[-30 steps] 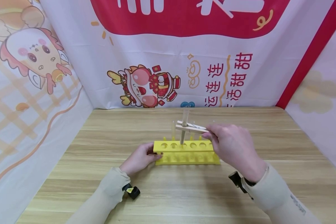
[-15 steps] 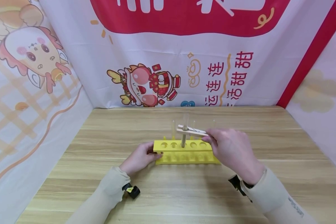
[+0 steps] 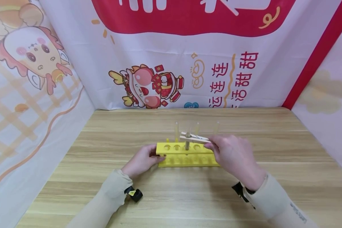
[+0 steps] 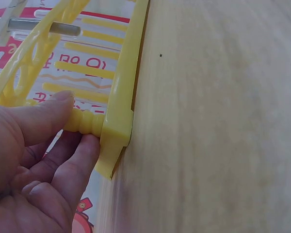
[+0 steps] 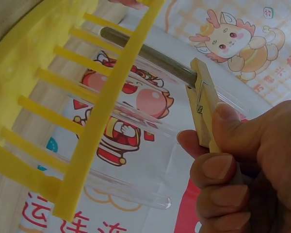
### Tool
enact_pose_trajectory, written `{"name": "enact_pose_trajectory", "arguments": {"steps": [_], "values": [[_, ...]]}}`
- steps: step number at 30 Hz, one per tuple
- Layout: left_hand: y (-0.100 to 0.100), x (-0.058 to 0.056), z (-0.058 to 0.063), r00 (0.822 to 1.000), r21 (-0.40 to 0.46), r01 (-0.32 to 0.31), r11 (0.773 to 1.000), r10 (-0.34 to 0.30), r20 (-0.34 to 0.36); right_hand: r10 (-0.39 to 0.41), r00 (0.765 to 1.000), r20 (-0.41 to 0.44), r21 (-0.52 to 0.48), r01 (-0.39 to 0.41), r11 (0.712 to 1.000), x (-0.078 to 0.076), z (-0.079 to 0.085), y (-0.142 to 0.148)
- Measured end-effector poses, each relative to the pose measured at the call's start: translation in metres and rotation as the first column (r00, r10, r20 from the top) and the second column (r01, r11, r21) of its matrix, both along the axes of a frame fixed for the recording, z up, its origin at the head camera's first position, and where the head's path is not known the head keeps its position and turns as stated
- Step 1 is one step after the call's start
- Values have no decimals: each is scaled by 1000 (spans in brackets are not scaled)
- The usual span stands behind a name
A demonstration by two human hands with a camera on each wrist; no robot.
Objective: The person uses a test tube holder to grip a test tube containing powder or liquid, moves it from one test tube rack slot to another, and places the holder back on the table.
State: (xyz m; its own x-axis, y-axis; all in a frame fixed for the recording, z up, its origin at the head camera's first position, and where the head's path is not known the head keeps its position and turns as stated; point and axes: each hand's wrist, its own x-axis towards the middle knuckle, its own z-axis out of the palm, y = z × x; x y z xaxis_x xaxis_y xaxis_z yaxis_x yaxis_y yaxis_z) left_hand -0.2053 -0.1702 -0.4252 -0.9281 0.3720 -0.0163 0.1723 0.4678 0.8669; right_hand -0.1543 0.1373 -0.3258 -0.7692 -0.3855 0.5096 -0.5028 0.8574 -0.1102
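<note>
My left hand [image 3: 141,160] holds the left end of a yellow test tube rack [image 3: 188,164]; in the left wrist view its thumb and fingers grip the ridged end post [image 4: 85,121]. My right hand [image 3: 235,155] grips a wooden test tube clamp [image 3: 198,139]. Between the clamp's tips is a glass test tube [image 5: 153,53] with dark greyish contents. The tube's lower end is down through a hole in the rack's upper deck, third from the left. The rack's right end is hidden behind the right hand in the head view.
Several clear test tubes [image 3: 176,131] stand along the rack's back row, where yellow pegs [image 5: 58,83] rise. Wood-grain tabletop [image 3: 171,196] lies around the rack. Printed cloth walls [image 3: 159,47] enclose the back and sides.
My right hand has lowered the clamp and the test tube, so the tube sits deeper in the rack's hole. The left hand stays on the rack's left end.
</note>
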Motion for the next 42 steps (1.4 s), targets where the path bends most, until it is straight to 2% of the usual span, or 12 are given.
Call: {"name": "enact_pose_trajectory", "arguments": {"steps": [17, 42], "values": [[-1, -1, -1, 1000, -11, 1, 1000, -1, 18, 28, 999, 15, -39, -27, 999, -2, -17, -3], [-3, -2, -1, 1000, -3, 15, 1000, -15, 18, 7, 1000, 22, -12, -7, 1000, -6, -34, -4]]}}
